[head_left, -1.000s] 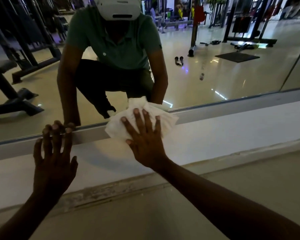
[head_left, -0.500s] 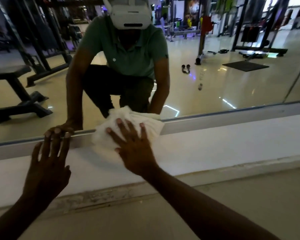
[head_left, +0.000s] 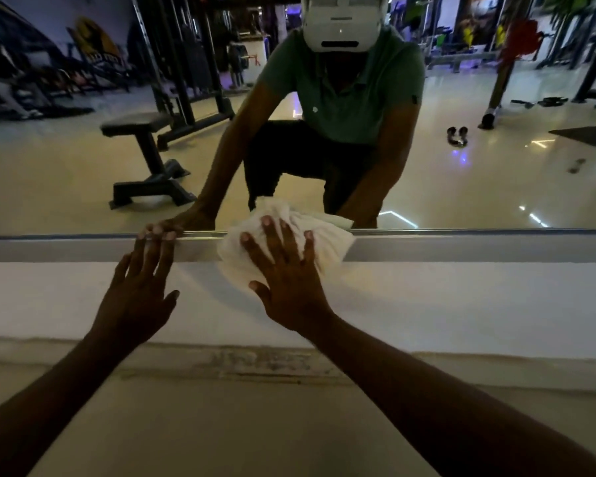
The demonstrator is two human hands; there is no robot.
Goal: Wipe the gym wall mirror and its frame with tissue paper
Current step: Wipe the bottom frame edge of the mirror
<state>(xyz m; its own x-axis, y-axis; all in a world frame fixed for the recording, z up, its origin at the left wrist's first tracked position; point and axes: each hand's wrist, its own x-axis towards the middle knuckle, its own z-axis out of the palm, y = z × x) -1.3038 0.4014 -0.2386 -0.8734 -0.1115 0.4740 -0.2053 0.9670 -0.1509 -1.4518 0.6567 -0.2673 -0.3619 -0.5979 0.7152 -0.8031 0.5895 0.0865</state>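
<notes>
Dim gym, glossy cream floor (head_left: 221, 425) that throws the lights back, and a big wall mirror (head_left: 66, 173) running low along the wall with a pale metal frame (head_left: 461, 247) as its bottom edge. Under the frame there's a white wall band (head_left: 461, 304), then a scuffed, chipped strip where it meets the floor.

The tissue paper (head_left: 327, 235) is a crumpled white wad sitting right on the frame, spilling a bit up onto the glass and down onto the white band. The right hand (head_left: 289, 287) is flat on top of it, fingers spread wide, palm pressing it against the frame. The left hand (head_left: 135, 297) is just beside it on the frame, well clear of the tissue, fingers loosely spread with the tips touching the frame's top lip, holding nothing.

In the mirror you get the person crouching in a green shirt with a white headset (head_left: 341, 25), a black bench (head_left: 141, 156) over on the left hand's side, racks and machines further back, and a pair of small dark things on the floor out past the tissue, can't tell what they are. The back of the room is too dark and blurry to make out, and both forearms are cut off at the bottom of the view
</notes>
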